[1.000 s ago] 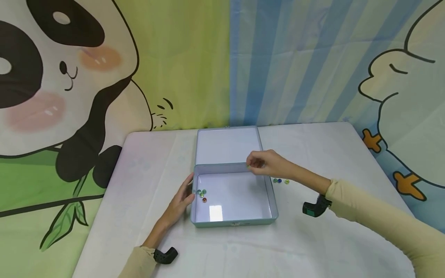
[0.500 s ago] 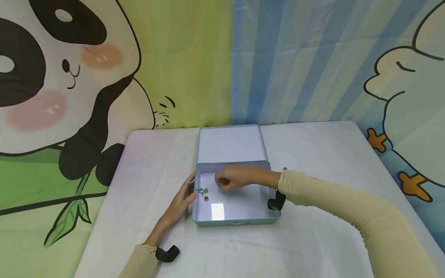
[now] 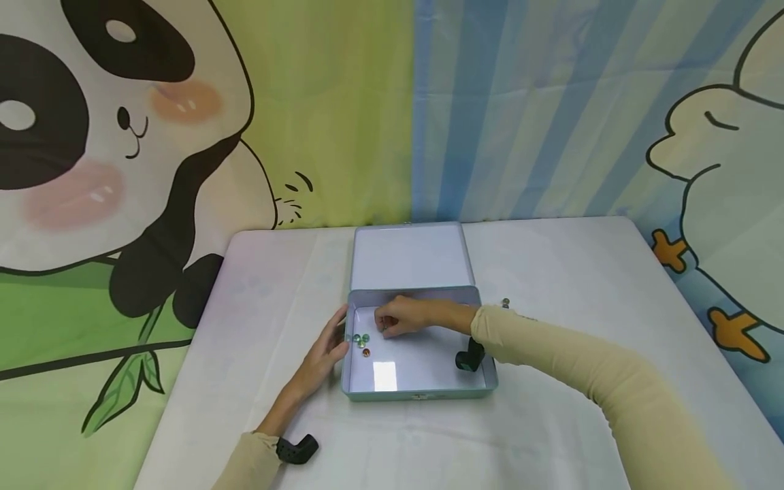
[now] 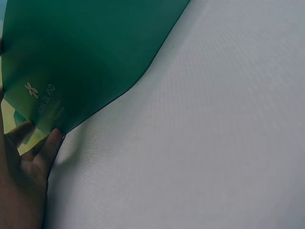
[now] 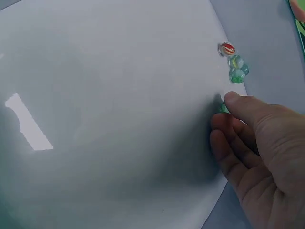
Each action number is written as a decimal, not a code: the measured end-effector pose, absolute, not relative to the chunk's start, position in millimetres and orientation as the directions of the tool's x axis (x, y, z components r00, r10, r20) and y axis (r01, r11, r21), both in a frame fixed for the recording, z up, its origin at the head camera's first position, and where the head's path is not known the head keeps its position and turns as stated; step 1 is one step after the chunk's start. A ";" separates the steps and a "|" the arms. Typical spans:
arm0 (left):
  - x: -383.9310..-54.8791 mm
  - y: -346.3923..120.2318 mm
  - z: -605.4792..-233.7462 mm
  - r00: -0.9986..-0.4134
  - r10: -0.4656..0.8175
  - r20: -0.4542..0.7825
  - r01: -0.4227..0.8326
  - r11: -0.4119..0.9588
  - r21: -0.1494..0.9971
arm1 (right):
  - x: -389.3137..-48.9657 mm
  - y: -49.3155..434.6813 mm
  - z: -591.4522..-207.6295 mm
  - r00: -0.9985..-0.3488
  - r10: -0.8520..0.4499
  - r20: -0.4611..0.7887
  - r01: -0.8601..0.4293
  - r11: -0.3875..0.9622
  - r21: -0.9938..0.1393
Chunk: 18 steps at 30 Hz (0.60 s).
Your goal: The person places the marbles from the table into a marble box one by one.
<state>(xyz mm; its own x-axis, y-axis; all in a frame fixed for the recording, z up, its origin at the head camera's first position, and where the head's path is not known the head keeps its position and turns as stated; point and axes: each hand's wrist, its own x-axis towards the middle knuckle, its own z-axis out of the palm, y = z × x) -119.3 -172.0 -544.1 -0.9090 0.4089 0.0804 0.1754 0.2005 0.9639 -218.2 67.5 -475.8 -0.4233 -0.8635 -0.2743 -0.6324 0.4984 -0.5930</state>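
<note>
A green tin box stands on the table with its white interior facing up and its lid folded back. My left hand rests against the box's left wall, fingers extended; in the left wrist view its fingertips touch the green outer side. Inside the box, my right hand pinches a green glass marble between thumb and fingers, low over the floor. Just beyond it, near the left wall, lie a red-striped marble and several greenish marbles in a cluster.
More marbles lie on the white tablecloth right of the box, partly hidden by my right sleeve. A printed curtain hangs behind the table.
My right hand has travelled left from the box's right rim, carrying the marble down into the box near the cluster. The left hand keeps its place on the box.
</note>
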 end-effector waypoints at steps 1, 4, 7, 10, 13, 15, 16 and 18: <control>-119.1 -171.7 -544.0 -0.909 0.409 0.079 0.174 0.202 0.964 | -218.2 67.8 -476.6 -0.427 -0.862 -0.274 -0.630 0.501 -0.593; -118.5 -170.9 -543.2 -0.913 0.401 0.074 0.169 0.204 0.964 | -217.6 68.4 -477.6 -0.433 -0.861 -0.267 -0.627 0.500 -0.597; -117.9 -170.3 -542.4 -0.915 0.398 0.072 0.164 0.202 0.966 | -216.1 68.8 -476.7 -0.435 -0.859 -0.269 -0.624 0.503 -0.598; -117.7 -169.8 -542.0 -0.915 0.398 0.072 0.164 0.202 0.965 | -214.5 70.2 -474.1 -0.433 -0.858 -0.275 -0.626 0.506 -0.593; -118.0 -169.8 -542.7 -0.915 0.397 0.071 0.166 0.211 0.963 | -213.0 74.2 -468.4 -0.430 -0.862 -0.270 -0.633 0.501 -0.590; -118.2 -170.4 -543.6 -0.915 0.396 0.072 0.171 0.221 0.960 | -211.7 79.2 -462.8 -0.428 -0.865 -0.261 -0.642 0.495 -0.586; -118.2 -170.7 -543.8 -0.916 0.395 0.071 0.172 0.227 0.959 | -210.8 82.2 -459.7 -0.430 -0.866 -0.256 -0.644 0.493 -0.585; -118.6 -171.4 -544.3 -0.917 0.391 0.077 0.182 0.239 0.954 | -208.2 89.1 -452.2 -0.429 -0.869 -0.248 -0.650 0.487 -0.584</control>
